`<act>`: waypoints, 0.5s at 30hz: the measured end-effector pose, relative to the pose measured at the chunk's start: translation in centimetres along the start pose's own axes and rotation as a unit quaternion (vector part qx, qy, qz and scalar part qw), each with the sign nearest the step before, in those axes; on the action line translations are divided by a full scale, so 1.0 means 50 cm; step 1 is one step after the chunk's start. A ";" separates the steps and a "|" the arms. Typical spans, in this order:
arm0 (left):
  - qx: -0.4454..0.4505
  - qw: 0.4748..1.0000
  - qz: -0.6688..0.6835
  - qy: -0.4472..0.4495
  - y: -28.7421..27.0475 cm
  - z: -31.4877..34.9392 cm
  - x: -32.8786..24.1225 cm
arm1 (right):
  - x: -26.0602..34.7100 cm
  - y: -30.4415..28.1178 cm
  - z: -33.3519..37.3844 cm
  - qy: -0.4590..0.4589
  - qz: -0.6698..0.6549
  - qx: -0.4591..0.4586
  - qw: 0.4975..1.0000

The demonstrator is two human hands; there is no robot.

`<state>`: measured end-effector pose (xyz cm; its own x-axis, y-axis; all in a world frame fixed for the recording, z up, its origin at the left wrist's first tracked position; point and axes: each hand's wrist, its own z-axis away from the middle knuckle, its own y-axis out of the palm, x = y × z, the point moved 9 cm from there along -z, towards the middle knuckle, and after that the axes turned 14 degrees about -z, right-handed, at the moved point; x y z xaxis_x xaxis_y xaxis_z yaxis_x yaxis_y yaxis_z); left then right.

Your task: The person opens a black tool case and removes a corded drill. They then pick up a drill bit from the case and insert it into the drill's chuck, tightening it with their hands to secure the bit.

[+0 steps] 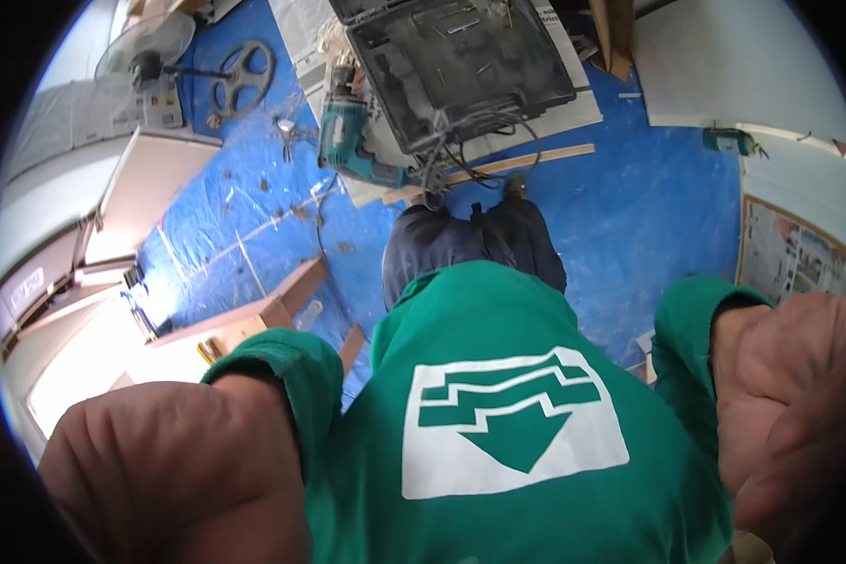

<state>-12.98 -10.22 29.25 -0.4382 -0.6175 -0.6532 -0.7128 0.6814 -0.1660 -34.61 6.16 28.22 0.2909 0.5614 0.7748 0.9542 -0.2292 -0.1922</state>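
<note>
Both my bare arms are raised close to the camera, folded up out of green short sleeves. The left arm (179, 470) fills the lower left; the right arm (790, 404) fills the lower right. Neither hand nor any fingers show, so what they hold or touch is hidden. Between the arms is my green shirt (526, 526) with a white printed patch. Beyond my dark trousers (475, 240), a teal corded power drill (346, 141) lies on the floor beside an open black tool case (479, 70).
Blue sheeting (649, 207) covers the floor. A looped dark cable (498, 117) and a wooden strip (536, 162) lie by the case. At far left are a fan (150, 56) and its spoked base (242, 79). White panels (743, 66) stand right; wooden boards (296, 287) lie left.
</note>
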 end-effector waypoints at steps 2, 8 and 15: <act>0.004 1.000 0.022 -0.019 -0.020 0.014 0.050 | -0.028 0.017 -0.001 0.025 0.023 -0.020 0.999; -0.007 0.995 0.039 -0.090 -0.049 0.053 0.225 | -0.127 0.037 -0.006 0.095 0.098 -0.091 0.986; -0.077 0.938 -0.076 -0.330 -0.050 0.247 0.403 | -0.415 -0.033 0.116 0.344 0.221 -0.183 0.894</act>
<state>-13.26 -19.54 7.38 0.0721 -0.2906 -0.9541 -0.8329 0.5088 -0.2179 -41.80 -0.49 8.98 0.4013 -0.2418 0.8834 0.6333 -0.6236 -0.4584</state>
